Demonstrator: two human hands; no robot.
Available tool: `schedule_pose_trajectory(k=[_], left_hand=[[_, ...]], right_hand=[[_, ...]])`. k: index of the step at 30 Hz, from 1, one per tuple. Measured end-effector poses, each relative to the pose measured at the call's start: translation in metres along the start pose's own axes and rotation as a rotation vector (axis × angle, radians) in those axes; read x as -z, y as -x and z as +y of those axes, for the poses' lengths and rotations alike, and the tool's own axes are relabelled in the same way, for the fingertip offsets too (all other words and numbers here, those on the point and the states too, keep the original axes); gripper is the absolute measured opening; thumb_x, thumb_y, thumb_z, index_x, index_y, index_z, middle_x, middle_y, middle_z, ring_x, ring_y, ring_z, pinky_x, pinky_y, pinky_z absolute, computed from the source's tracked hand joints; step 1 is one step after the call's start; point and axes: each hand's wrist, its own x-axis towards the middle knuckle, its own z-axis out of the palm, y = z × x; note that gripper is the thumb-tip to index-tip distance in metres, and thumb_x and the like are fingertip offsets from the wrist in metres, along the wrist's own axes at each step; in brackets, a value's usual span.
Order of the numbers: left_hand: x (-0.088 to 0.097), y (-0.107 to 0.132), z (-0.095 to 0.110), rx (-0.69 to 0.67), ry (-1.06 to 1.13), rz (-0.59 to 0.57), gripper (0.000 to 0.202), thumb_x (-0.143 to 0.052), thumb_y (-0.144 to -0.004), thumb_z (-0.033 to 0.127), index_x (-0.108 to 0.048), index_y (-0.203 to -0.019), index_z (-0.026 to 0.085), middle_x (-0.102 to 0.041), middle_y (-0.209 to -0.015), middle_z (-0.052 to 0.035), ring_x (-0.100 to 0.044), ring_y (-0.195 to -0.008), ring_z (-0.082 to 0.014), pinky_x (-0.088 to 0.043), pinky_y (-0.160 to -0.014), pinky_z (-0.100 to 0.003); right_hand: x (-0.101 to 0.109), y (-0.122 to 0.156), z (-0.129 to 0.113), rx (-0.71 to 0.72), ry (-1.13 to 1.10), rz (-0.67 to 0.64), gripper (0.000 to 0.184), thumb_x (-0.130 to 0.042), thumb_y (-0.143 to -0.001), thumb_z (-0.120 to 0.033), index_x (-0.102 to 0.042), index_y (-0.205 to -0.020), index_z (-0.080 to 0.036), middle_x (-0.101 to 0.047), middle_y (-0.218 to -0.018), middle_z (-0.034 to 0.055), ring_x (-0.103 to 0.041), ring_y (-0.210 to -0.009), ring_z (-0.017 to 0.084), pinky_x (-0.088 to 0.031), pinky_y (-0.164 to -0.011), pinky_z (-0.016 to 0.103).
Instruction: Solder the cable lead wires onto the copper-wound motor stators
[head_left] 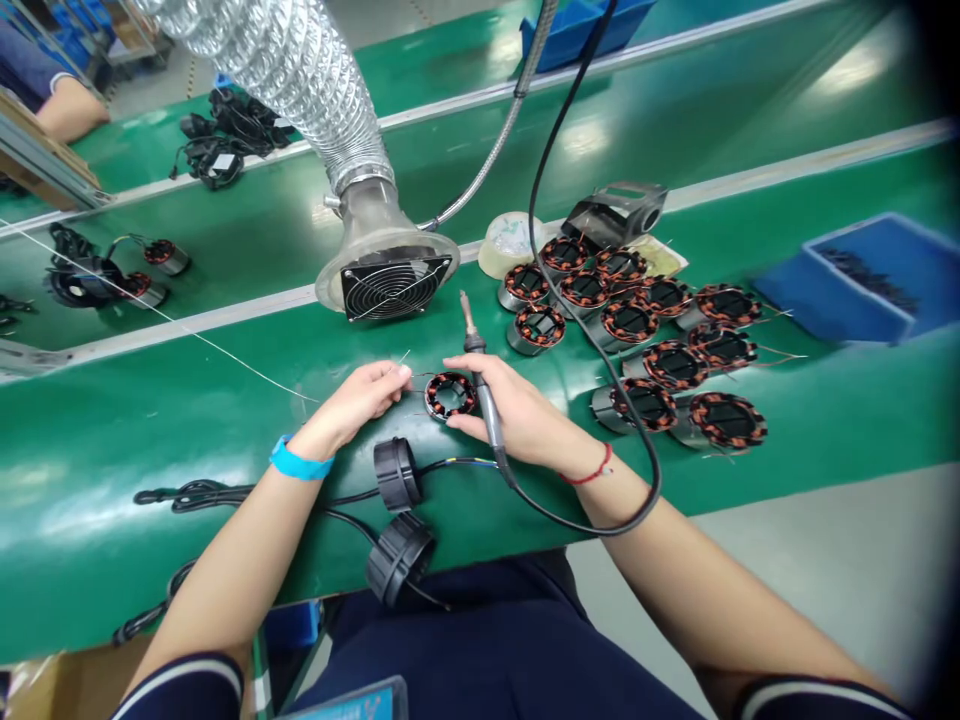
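Copper-wound stator [450,395] pinched by both hands, right [517,410] gripping soldering iron [480,375], fan [394,285] behind.

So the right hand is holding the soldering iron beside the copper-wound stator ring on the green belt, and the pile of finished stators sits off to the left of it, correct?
Not quite. The head view shows the pile of copper-wound stators lying to the right of the stator ring, not the left. The rest holds: the right hand grips the black-handled soldering iron beside that ring on the green belt.
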Motion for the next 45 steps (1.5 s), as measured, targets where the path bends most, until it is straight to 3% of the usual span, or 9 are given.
schedule_pose_trajectory(k=[7,12,16,19,23,33,36,40,45], left_hand=[[0.004,0.001,0.012,0.032,-0.061,-0.010,0.012,-0.064,-0.069,0.023,-0.067,-0.067,0.011,-0.054,-0.060,0.0009,-0.034,-0.046,-0.0035,-0.017,-0.045,-0.019],[-0.001,0.005,0.012,0.031,0.007,-0.072,0.020,-0.065,-0.067,0.032,-0.063,-0.063,0.012,-0.044,-0.050,0.0042,-0.028,-0.044,-0.0045,-0.015,-0.045,-0.022],[-0.007,0.006,0.010,0.004,0.026,-0.046,0.026,-0.066,-0.072,0.039,-0.062,-0.075,0.014,-0.043,-0.055,0.0058,-0.025,-0.045,-0.0046,-0.014,-0.046,-0.022],[-0.001,0.013,0.014,-0.009,-0.131,-0.042,0.032,-0.065,-0.079,0.046,-0.061,-0.083,0.015,-0.049,-0.065,0.0040,-0.031,-0.050,-0.0055,-0.020,-0.047,-0.021],[0.009,0.020,0.017,0.042,-0.313,-0.163,0.035,-0.063,-0.081,0.049,-0.060,-0.074,0.014,-0.051,-0.066,0.0020,-0.038,-0.057,-0.0076,-0.027,-0.053,-0.021],[-0.016,0.003,0.001,-0.020,-0.081,-0.105,0.045,-0.066,-0.076,0.058,-0.061,-0.076,0.014,-0.050,-0.059,0.0037,-0.029,-0.047,-0.0054,-0.018,-0.046,-0.022],[-0.010,0.009,0.004,-0.035,-0.184,-0.077,0.043,-0.059,-0.082,0.058,-0.061,-0.080,0.014,-0.050,-0.062,0.0038,-0.033,-0.051,-0.0067,-0.022,-0.048,-0.021],[0.001,0.018,0.010,0.004,-0.374,-0.224,0.033,-0.064,-0.080,0.047,-0.063,-0.075,0.014,-0.058,-0.070,0.0007,-0.047,-0.063,-0.0099,-0.037,-0.061,-0.022],[0.001,0.015,0.008,-0.032,-0.339,-0.292,0.023,-0.065,-0.081,0.037,-0.069,-0.079,0.015,-0.067,-0.079,-0.0035,-0.056,-0.074,-0.0139,-0.043,-0.072,-0.026]], right_hand=[[-0.016,0.003,-0.001,0.091,-0.048,0.001,0.059,-0.074,-0.080,-0.020,-0.042,-0.129,-0.018,-0.062,-0.125,0.0157,-0.061,-0.114,0.030,-0.054,-0.097,0.051],[-0.021,0.001,-0.004,0.175,-0.145,-0.061,0.060,-0.073,-0.079,-0.016,-0.041,-0.131,-0.020,-0.062,-0.125,0.0142,-0.063,-0.112,0.027,-0.055,-0.096,0.047],[-0.020,-0.001,0.000,0.163,-0.162,-0.036,0.060,-0.072,-0.080,-0.019,-0.041,-0.131,-0.020,-0.062,-0.124,0.0146,-0.063,-0.111,0.028,-0.056,-0.095,0.049],[-0.019,0.001,0.006,0.131,-0.152,0.018,0.058,-0.071,-0.082,-0.022,-0.040,-0.132,-0.020,-0.062,-0.126,0.0157,-0.062,-0.116,0.030,-0.054,-0.098,0.052],[-0.018,0.004,0.010,0.125,-0.156,0.041,0.056,-0.069,-0.084,-0.024,-0.040,-0.132,-0.020,-0.061,-0.127,0.0162,-0.061,-0.118,0.030,-0.053,-0.099,0.052],[-0.022,0.003,0.012,0.139,-0.131,0.053,0.057,-0.068,-0.085,-0.029,-0.040,-0.134,-0.021,-0.061,-0.128,0.0157,-0.061,-0.117,0.030,-0.055,-0.096,0.051],[-0.021,0.004,0.012,0.119,-0.138,0.067,0.058,-0.068,-0.085,-0.030,-0.040,-0.135,-0.021,-0.060,-0.130,0.0154,-0.061,-0.120,0.029,-0.054,-0.099,0.050],[-0.018,0.004,0.013,0.110,-0.130,0.083,0.059,-0.068,-0.086,-0.030,-0.040,-0.137,-0.019,-0.060,-0.130,0.0157,-0.061,-0.119,0.028,-0.053,-0.099,0.048],[-0.018,0.006,0.012,0.075,-0.055,0.105,0.064,-0.069,-0.085,-0.034,-0.038,-0.140,-0.020,-0.060,-0.126,0.0151,-0.060,-0.111,0.030,-0.054,-0.095,0.052]])
